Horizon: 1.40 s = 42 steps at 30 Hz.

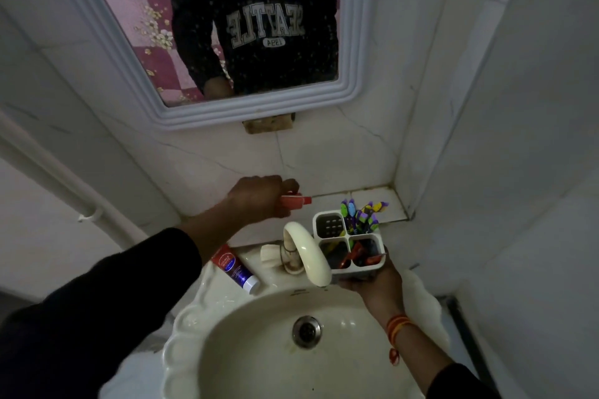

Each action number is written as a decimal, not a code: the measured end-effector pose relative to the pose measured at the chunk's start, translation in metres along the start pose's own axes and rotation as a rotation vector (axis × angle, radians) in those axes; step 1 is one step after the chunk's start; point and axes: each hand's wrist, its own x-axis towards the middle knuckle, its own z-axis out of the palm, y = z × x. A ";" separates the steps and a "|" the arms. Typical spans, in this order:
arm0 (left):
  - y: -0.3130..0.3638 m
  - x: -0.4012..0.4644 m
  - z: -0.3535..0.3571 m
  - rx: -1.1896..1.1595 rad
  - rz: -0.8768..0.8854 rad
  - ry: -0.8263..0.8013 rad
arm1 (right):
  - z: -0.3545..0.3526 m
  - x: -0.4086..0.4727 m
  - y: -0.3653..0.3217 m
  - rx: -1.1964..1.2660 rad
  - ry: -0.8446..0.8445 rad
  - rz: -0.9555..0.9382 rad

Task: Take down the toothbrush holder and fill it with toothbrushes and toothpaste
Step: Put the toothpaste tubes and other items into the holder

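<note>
- Right hand [372, 282] cups the white four-compartment toothbrush holder [350, 241] from beneath, steadying it for loading.
- Toothbrushes [361, 214] already stand in its far compartment.
- Left hand [259, 197], well apart, is closed around a small red tube [296, 201].
- Toothpaste tube [236, 269] lies below the left hand, on the sink rim [181, 317].

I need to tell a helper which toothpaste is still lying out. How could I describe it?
Start at the basin and its cream tap. Left of the tap, a toothpaste tube lies flat on the rim. It is red and blue with a white cap, and no hand touches it.
</note>
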 end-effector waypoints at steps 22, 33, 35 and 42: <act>0.121 0.001 -0.083 -0.499 -0.104 -0.383 | -0.005 -0.003 0.000 -0.534 0.036 -0.176; -0.013 -0.048 0.046 -0.496 -0.644 -0.213 | -0.003 -0.002 -0.003 -0.481 0.023 -0.090; -0.013 -0.053 0.070 -0.500 -0.699 -0.276 | -0.005 0.000 -0.001 -0.489 0.014 -0.113; -0.013 -0.045 0.126 -0.704 -0.960 -0.061 | -0.005 0.001 -0.005 -0.361 -0.043 -0.081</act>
